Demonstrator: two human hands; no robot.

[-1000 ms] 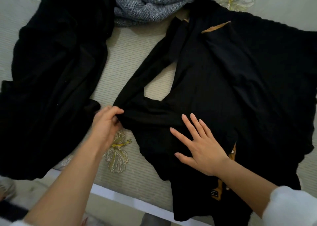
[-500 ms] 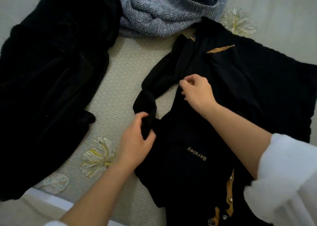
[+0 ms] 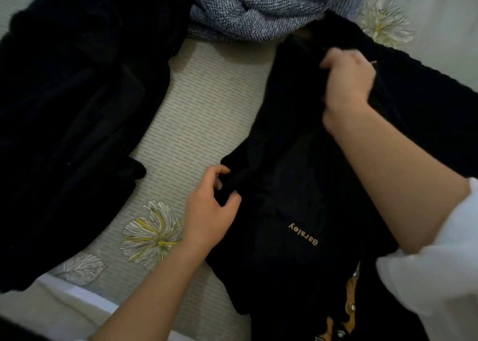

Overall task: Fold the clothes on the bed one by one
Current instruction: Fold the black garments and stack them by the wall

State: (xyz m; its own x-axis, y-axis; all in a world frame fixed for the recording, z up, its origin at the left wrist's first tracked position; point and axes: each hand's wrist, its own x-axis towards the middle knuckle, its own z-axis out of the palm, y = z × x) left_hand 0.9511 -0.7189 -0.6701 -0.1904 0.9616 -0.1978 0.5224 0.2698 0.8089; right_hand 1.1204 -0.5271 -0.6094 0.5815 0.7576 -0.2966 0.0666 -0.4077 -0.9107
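Bed (image 3: pixel 207 113) w/ 2 black garments (image 3: pixel 297 185) (image 3: pixel 64 107), grey knit (image 3: pixel 258 6).

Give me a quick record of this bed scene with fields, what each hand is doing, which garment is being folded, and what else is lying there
garment in work: black top with gold lettering, lying on the bed
left hand: fingers pinching a bunch of the black top's left edge
right hand: gripping the black top's fabric near its far end
other clothes: black garment spread at left, apart from the top; grey knit at the far side
fold state: not yet finished
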